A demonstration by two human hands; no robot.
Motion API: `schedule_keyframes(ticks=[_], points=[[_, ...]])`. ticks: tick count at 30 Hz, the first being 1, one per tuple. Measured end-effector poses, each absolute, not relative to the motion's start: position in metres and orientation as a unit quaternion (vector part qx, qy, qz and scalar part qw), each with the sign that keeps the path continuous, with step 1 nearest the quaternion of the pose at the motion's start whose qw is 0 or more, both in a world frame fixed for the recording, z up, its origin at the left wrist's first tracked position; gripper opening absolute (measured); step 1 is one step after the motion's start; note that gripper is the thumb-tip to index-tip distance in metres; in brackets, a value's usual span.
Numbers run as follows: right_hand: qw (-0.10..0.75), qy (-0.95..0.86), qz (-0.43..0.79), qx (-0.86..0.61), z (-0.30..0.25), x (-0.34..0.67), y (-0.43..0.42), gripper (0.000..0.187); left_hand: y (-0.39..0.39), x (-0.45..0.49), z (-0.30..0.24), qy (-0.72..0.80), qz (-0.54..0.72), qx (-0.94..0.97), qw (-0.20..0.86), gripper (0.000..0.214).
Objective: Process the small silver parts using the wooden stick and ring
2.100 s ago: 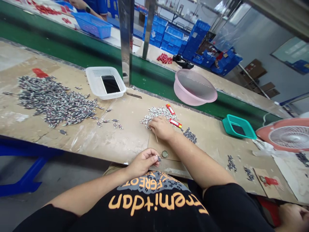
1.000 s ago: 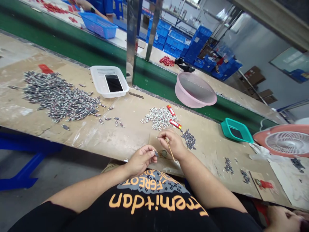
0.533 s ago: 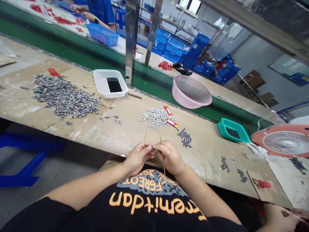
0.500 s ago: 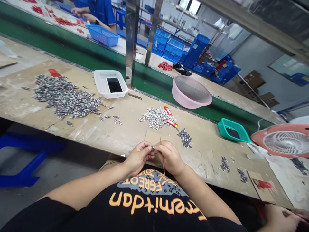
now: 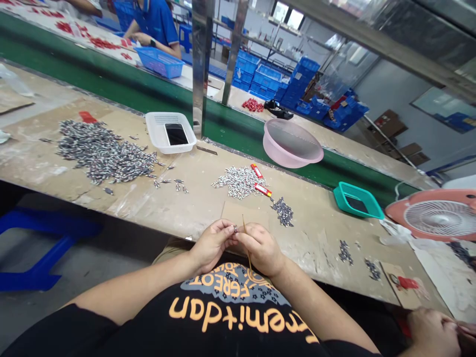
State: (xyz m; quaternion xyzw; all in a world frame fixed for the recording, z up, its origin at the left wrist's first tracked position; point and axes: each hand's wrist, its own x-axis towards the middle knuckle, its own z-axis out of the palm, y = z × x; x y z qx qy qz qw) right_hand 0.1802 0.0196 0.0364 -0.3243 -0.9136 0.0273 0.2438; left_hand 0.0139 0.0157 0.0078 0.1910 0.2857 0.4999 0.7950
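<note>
Between thumb and fingers, my left hand [image 5: 212, 244] pinches a small dark part [image 5: 235, 228], too small to make out well. My right hand [image 5: 261, 248] is closed around a thin yellowish stick [image 5: 244, 225], its fingertips meeting the left ones at the small part. Both hands are at the table's near edge, in front of my shirt. Just beyond them lies a flat piece of cardboard [image 5: 232, 210]. Past it is a heap of small whitish parts [image 5: 238, 182] with two red-and-white packets [image 5: 262, 189] on its right side. A smaller pile of dark parts [image 5: 284, 212] lies to the right.
A large heap of grey parts [image 5: 106, 153] covers the left table. Behind stand a white basket [image 5: 153, 131] holding a phone, a metal post [image 5: 201, 69] and a pink basin [image 5: 292, 157]. Rightward are a green basket [image 5: 340, 198], a fan [image 5: 427, 215] and another person's hand [image 5: 433, 332].
My fingertips have shifted slightly around the small part, and the right hand's stick has tilted and moved a little left. The whole view has shifted slightly.
</note>
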Motion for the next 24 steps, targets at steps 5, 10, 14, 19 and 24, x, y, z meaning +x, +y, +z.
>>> schedule_keyframes(ticks=[5, 10, 14, 19, 24], points=[[0.241, -0.916, 0.048, -0.318, 0.037, 0.18, 0.018, 0.027, 0.016, 0.012, 0.009, 0.297, 0.503, 0.207, 0.785, 0.018], [0.304, -0.891, 0.105, -0.319, 0.04, 0.175, 0.016, 0.03, 0.014, 0.01, 0.009, 0.304, 0.499, 0.246, 0.773, 0.018], [0.393, -0.813, 0.184, -0.388, 0.038, 0.17, 0.014, 0.025, 0.012, 0.008, 0.01, 0.337, 0.51, 0.319, 0.725, 0.015], [0.401, -0.735, 0.289, -0.464, 0.031, 0.161, 0.012, 0.007, 0.009, 0.004, 0.012, 0.382, 0.528, 0.434, 0.622, 0.012], [0.419, -0.695, 0.335, -0.478, 0.028, 0.156, 0.011, 0.007, 0.008, 0.0, 0.015, 0.392, 0.518, 0.5, 0.572, 0.014]])
